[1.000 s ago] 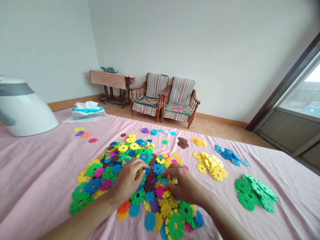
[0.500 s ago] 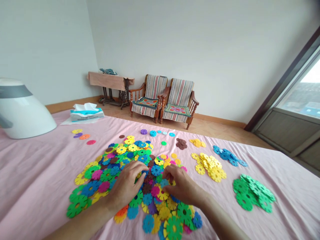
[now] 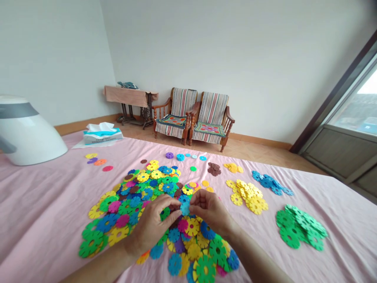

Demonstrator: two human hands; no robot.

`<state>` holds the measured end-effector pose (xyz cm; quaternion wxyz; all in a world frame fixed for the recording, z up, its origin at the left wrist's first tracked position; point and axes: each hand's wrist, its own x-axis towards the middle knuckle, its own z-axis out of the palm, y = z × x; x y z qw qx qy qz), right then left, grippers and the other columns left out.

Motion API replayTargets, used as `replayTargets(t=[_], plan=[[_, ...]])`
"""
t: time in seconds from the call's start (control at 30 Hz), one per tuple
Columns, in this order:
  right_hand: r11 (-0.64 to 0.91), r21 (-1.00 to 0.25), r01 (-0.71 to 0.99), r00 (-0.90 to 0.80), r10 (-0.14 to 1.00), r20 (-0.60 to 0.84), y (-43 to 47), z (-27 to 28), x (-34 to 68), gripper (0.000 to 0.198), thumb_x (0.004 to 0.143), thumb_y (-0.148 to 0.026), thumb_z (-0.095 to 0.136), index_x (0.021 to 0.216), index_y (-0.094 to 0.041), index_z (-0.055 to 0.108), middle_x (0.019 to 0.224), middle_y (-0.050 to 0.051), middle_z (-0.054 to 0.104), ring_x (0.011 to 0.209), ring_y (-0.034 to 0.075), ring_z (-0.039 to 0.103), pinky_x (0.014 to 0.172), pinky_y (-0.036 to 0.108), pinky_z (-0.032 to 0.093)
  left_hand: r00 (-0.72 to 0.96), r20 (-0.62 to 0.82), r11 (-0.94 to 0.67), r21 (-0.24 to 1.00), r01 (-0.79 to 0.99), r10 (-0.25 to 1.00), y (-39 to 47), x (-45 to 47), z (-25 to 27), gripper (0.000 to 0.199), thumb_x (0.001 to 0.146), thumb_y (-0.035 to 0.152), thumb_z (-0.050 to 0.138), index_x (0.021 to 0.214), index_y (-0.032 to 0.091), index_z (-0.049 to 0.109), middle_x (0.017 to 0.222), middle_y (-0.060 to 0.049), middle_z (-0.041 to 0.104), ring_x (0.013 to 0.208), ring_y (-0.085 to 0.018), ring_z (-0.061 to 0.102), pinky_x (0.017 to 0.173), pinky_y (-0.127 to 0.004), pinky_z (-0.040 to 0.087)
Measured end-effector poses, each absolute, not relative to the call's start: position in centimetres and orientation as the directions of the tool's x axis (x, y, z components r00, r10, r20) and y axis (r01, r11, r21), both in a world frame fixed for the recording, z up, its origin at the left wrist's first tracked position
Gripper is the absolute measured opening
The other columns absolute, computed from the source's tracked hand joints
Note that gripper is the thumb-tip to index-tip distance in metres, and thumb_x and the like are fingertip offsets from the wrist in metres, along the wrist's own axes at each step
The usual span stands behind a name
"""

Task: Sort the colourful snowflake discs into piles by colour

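currently | right hand (image 3: 212, 211) pinches blue disc (image 3: 185, 208) | left hand (image 3: 153, 218) at its edge (grip unclear) | pile (image 3: 182, 225) below

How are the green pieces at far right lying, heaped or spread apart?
Heaped: the green pieces overlap, some resting on others, on the pink cloth.

- My hands: two, left hand (image 3: 151, 222) and right hand (image 3: 213, 212).
- Light-blue disc (image 3: 185, 208) at my fingertips: one.
- Mixed heap (image 3: 135, 202) before me: one; overlap prevents my counting its pieces.
- Single-colour piles: five (green pile (image 3: 300, 226), yellow pile (image 3: 247, 194), blue pile (image 3: 271, 183), brown pile (image 3: 214, 169), orange pile (image 3: 233, 168)).
- Far row of discs (image 3: 180, 157): five positions; stacking unclear.
- Armchairs (image 3: 176, 121): two.
- Tissue box (image 3: 103, 136): one.
- White jug (image 3: 35, 137): one.
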<state>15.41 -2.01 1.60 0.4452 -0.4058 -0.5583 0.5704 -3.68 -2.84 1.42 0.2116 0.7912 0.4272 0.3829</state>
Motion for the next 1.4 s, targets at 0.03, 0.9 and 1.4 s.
replayTargets(t=[0.03,0.9,1.4], plan=[[0.032,-0.998,-0.059,-0.274,0.961,0.047,-2.1,1.6,15.2,0.015,0.063,-0.017,0.067,0.072,-0.018,0.055,0.061,-0.006,0.055,0.058,0.008,0.051,0.055,0.020,0.039,0.346,0.421,-0.545,0.671,0.503,0.838,-2.9,-3.6,1.5,0.009,0.084,0.029,0.060,0.089,0.022,0.064,0.082,0.001,0.065,0.079,-0.014,0.062,0.073,-0.024,0.049],[0.163,-0.806,0.569,0.234,0.907,0.349,2.6,-2.8,21.3,0.014,0.079,-0.031,0.047,0.074,-0.021,0.055,0.060,0.001,0.060,0.054,0.017,0.053,0.052,0.026,0.036,0.331,0.559,-0.429,0.051,0.902,0.761,19.9,2.3,3.1,0.015,0.088,0.025,0.054,0.088,0.014,0.065,0.091,-0.006,0.064,0.092,-0.021,0.059,0.085,-0.041,0.046],[0.160,-0.786,0.597,0.209,0.915,0.345,2.7,-3.1,21.2,0.011,0.080,-0.024,0.045,0.074,-0.021,0.054,0.064,0.001,0.060,0.059,0.018,0.055,0.055,0.027,0.035,0.486,0.455,-0.495,-0.109,0.862,0.746,23.3,4.1,1.8,0.023,0.083,0.005,0.051,0.068,0.017,0.064,0.077,-0.006,0.065,0.093,-0.021,0.054,0.098,-0.047,0.033]])
